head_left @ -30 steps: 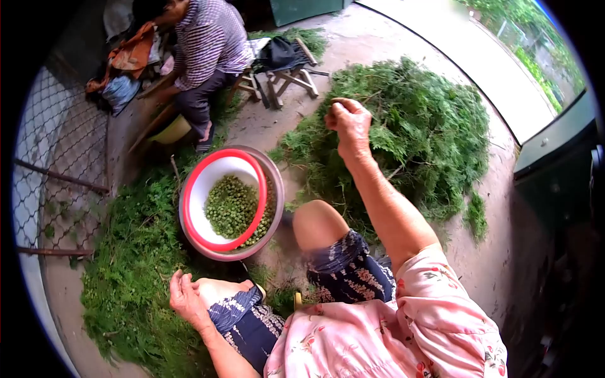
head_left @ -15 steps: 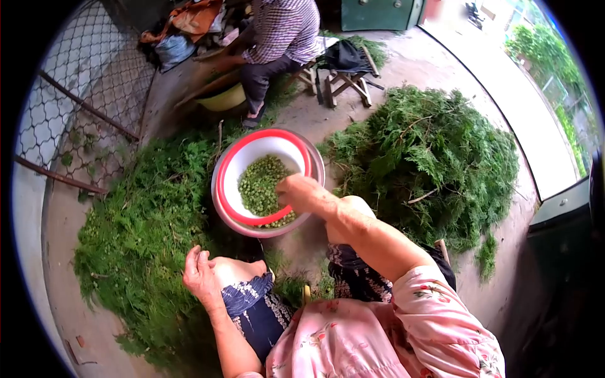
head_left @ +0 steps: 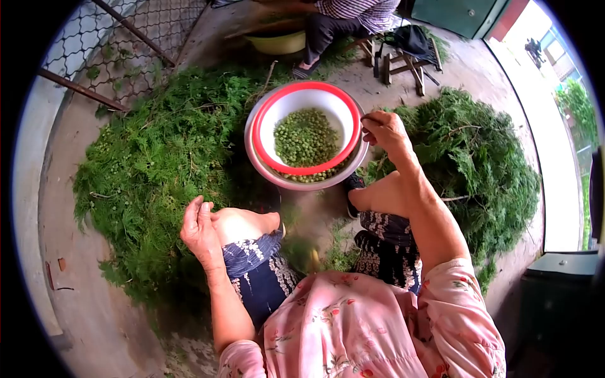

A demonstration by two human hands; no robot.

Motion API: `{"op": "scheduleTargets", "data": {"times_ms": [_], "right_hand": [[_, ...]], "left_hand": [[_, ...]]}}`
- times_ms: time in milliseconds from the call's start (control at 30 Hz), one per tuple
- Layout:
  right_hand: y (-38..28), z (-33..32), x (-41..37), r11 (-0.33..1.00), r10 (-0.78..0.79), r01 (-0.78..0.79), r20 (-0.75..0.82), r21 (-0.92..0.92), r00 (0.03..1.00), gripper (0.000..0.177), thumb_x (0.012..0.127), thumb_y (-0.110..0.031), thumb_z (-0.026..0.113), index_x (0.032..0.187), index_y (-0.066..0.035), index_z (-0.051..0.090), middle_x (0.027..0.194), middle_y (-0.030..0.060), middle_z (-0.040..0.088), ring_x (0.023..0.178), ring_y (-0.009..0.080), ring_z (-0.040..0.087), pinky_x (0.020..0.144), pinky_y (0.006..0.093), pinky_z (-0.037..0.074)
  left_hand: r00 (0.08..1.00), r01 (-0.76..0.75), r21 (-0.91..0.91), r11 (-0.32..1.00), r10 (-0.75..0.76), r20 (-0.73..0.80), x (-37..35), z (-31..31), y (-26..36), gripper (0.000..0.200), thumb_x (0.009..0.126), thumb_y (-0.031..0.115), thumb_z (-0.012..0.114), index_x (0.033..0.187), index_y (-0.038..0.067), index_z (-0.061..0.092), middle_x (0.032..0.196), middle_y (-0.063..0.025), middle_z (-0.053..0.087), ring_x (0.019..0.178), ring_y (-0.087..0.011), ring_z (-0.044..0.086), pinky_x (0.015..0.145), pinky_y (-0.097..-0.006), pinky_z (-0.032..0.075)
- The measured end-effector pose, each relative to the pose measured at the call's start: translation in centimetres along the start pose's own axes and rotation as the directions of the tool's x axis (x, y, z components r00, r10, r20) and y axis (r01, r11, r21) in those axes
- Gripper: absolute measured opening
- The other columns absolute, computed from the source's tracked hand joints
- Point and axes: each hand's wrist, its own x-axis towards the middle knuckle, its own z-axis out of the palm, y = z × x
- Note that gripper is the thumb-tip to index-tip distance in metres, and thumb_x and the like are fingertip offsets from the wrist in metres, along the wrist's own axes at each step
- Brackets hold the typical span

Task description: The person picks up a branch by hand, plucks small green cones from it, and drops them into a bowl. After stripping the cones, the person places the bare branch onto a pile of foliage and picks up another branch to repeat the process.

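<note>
A white bowl with a red rim (head_left: pixel 351 107) holds many small round green seed cones or berries (head_left: pixel 306 140). It sits inside a larger, pale pinkish basin (head_left: pixel 293 183), and more of the green pieces show in the gap between them. My right hand (head_left: pixel 389 133) is at the basin's right edge, its fingers curled and their tips close together; what they hold, if anything, I cannot make out. Over my left knee is my left hand (head_left: pixel 200 233), thumb and fingers bent close together near the left pile of leafy green branches (head_left: pixel 157 157). Its contents are hidden.
A second pile of green branches (head_left: pixel 485 164) lies on the right. Behind the basin, a person (head_left: pixel 334 38) sits beside a yellow tub (head_left: pixel 277 43). A folding stool (head_left: pixel 406 66) with a black bag stands nearby. Wire mesh (head_left: pixel 148 38) borders the left.
My right hand has come out of the white bowl to the basin's right edge. My left hand stays over my knee. The view has shifted, with the basin now higher and farther right.
</note>
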Motion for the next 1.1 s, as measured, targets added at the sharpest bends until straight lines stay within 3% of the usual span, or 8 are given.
{"op": "scheduleTargets", "data": {"times_ms": [33,133,267,300,433,700,767,1100], "right_hand": [[-0.7,0.1,-0.3,0.976,0.126,-0.122,-0.009,0.183,0.992,0.019,0.085,-0.014,0.056,0.094,0.002,0.062,0.071,0.0035,0.060,0.059,0.0105,0.057,0.054,0.0233,0.047],[-0.6,1.2,-0.2,0.972,0.052,-0.042,-0.038,0.230,0.998,0.020,0.085,-0.015,0.057,0.094,0.003,0.062,0.070,0.0040,0.061,0.056,0.0100,0.055,0.053,0.0232,0.046],[2.1,2.1,1.6,0.971,-0.181,0.181,0.008,-0.158,0.983,0.020,0.084,-0.014,0.059,0.093,0.004,0.063,0.070,0.0047,0.063,0.054,0.0088,0.055,0.052,0.0230,0.047],[1.2,2.0,1.1,0.993,0.012,-0.016,0.036,0.120,0.999,0.019,0.085,-0.013,0.058,0.094,0.003,0.063,0.071,0.0045,0.064,0.055,0.0088,0.057,0.053,0.0230,0.047],[-1.2,1.8,0.2,0.992,0.103,-0.103,0.007,0.068,0.995,0.021,0.086,-0.015,0.057,0.098,0.001,0.063,0.075,0.0041,0.064,0.060,0.0094,0.057,0.055,0.0233,0.047],[-2.3,2.3,0.0,0.996,0.078,-0.073,0.088,-0.053,0.993,0.024,0.087,-0.017,0.055,0.100,0.002,0.061,0.077,0.0034,0.062,0.066,0.0096,0.057,0.061,0.0241,0.047],[-2.4,2.7,0.1,0.998,0.060,-0.060,0.075,0.006,0.995,0.026,0.082,-0.019,0.059,0.097,0.002,0.063,0.076,0.0092,0.064,0.063,0.0156,0.062,0.060,0.0270,0.049],[-4.3,6.5,0.3,0.999,-0.001,-0.006,0.168,0.040,0.986,0.021,0.085,-0.011,0.056,0.099,0.004,0.062,0.073,0.0044,0.062,0.063,0.0108,0.058,0.058,0.0243,0.047]], "left_hand": [[1.000,0.011,-0.016,1.000,-0.011,-0.001,0.0,0.0,0.0,0.021,0.087,0.007,0.057,0.106,-0.001,0.059,0.084,-0.0056,0.064,0.060,-0.0047,0.054,0.052,-0.0152,0.039],[1.000,-0.013,0.000,1.000,0.013,-0.002,0.1,-0.1,-0.1,0.020,0.087,0.007,0.058,0.105,-0.001,0.060,0.084,-0.0051,0.064,0.060,-0.0042,0.054,0.051,-0.0154,0.038],[1.000,-0.007,0.046,0.999,0.008,-0.017,0.2,-0.3,0.1,0.022,0.086,0.008,0.058,0.106,-0.001,0.059,0.083,-0.0049,0.063,0.061,-0.0045,0.053,0.052,-0.0164,0.038],[1.000,-0.002,0.043,0.999,0.003,-0.011,0.1,-0.6,0.1,0.023,0.086,0.009,0.058,0.106,-0.002,0.059,0.084,-0.0052,0.063,0.062,-0.0047,0.053,0.052,-0.0164,0.038],[0.997,0.003,0.044,0.999,0.001,-0.078,-0.1,-1.4,0.0,0.021,0.086,0.009,0.058,0.105,-0.001,0.060,0.082,-0.0039,0.064,0.062,-0.0048,0.053,0.056,-0.0174,0.040],[0.987,0.039,0.053,0.998,-0.030,-0.158,0.1,-3.4,-0.6,0.020,0.087,0.008,0.058,0.105,-0.001,0.061,0.082,-0.0049,0.064,0.061,-0.0043,0.053,0.052,-0.0163,0.038],[0.984,0.055,0.046,0.997,-0.046,-0.172,-0.1,-3.7,-0.6,0.021,0.087,0.008,0.058,0.106,-0.001,0.060,0.083,-0.0051,0.064,0.061,-0.0049,0.053,0.053,-0.0165,0.038],[0.980,-0.005,-0.032,0.999,-0.001,-0.198,-1.0,-4.6,-1.4,0.018,0.085,0.004,0.058,0.103,0.000,0.061,0.081,-0.0041,0.065,0.060,-0.0044,0.055,0.051,-0.0163,0.041]]}}
